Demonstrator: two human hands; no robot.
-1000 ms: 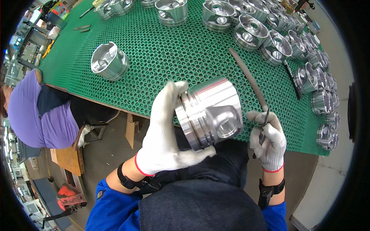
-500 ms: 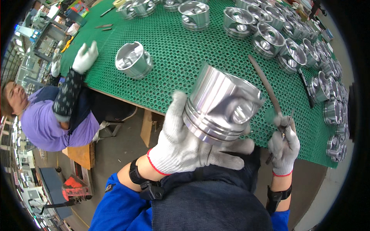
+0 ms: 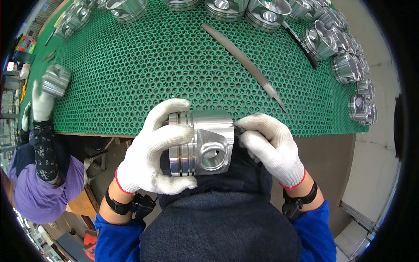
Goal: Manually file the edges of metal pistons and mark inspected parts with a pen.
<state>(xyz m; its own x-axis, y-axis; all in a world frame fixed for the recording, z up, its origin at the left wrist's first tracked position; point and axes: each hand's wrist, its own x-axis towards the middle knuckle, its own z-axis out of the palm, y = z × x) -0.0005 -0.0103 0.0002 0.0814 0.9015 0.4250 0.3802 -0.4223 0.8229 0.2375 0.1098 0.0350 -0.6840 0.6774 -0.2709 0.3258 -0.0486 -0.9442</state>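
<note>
A shiny metal piston (image 3: pixel 211 144) lies on its side in front of my lap, its ring grooves to the left and its round pin hole facing up. My gloved left hand (image 3: pixel 152 150) is wrapped around the grooved end. At the opposite, right-hand rim, my gloved right hand (image 3: pixel 273 146) is closed in a pinch. A small dark tip shows between its fingers at the rim; the rest is hidden in the glove. Beyond the hands a long grey half-round file (image 3: pixel 240 56) rests on the green mat, its narrow tang pointing toward my right hand.
The perforated green mat (image 3: pixel 152 65) covers the table. Several pistons (image 3: pixel 224 8) stand along the far side and the right edge. A black marker-like stick (image 3: pixel 301 46) lies near them. At the left, a co-worker's gloved hand (image 3: pixel 42 105) holds another piston (image 3: pixel 56 81).
The piston has turned onto its side and come closer to my body. My right hand has let go of the file and moved to the piston's rim. The co-worker now holds a piston.
</note>
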